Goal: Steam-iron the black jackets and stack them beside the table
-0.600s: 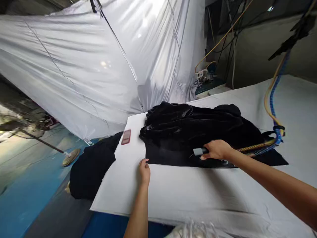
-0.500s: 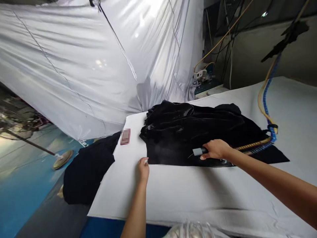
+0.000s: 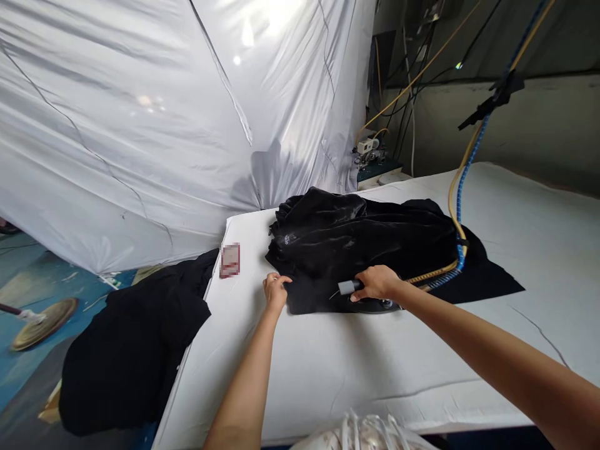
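A black garment [image 3: 328, 250] with a shiny sheen lies spread on the white-covered table [image 3: 300, 375]. My left hand [image 3: 275, 291] is at its left edge, thumb and fingers closed on the black cloth near the lower left corner. Further right, my right hand [image 3: 377, 283] grips the dark handle of a steam iron [image 3: 349, 287], whose grey front end points left. The iron's base is mostly hidden by my hand and the dark cloth; it rests over the garment's near edge. A yellow and a blue hose [image 3: 462, 187] run to it from above.
A pile of black cloth [image 3: 135, 337] hangs at the table's left side. A small red blurred card [image 3: 230, 260] lies near the left edge. White sheeting [image 3: 164, 112] hangs behind the table. A small device with cables [image 3: 368, 146] stands at the back.
My left hand has moved up along the garment's left edge. My right hand and the iron have slid left along the near edge, and the hoses have followed. The camera view has shifted.
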A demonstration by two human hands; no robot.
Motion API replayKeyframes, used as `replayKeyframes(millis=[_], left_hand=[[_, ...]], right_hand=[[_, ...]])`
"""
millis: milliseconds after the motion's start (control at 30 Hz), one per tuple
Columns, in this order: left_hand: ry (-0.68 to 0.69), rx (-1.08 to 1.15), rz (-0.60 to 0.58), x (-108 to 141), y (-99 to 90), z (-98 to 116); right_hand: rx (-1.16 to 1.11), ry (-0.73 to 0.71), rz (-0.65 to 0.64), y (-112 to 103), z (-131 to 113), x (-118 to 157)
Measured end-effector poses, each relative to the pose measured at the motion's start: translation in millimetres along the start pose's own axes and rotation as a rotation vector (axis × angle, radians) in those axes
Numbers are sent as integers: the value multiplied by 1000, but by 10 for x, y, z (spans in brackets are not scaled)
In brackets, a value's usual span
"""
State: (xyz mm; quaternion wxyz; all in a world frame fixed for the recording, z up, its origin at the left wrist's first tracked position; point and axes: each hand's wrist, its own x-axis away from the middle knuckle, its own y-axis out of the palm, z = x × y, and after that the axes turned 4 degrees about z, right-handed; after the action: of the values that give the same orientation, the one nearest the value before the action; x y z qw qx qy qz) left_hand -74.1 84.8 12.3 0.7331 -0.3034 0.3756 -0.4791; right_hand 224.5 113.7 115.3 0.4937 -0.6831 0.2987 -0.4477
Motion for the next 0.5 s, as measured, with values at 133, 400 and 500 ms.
replayKeyframes(millis=[133, 400, 500], left_hand=[[369, -13, -318, -265, 29, 143], [313, 33, -444, -597, 129, 41], [242, 243, -206, -616, 118, -71]], right_hand=[[21, 46, 4, 22, -155, -82], [37, 18, 82, 112, -455, -157], [36, 53, 69, 131, -599, -224]])
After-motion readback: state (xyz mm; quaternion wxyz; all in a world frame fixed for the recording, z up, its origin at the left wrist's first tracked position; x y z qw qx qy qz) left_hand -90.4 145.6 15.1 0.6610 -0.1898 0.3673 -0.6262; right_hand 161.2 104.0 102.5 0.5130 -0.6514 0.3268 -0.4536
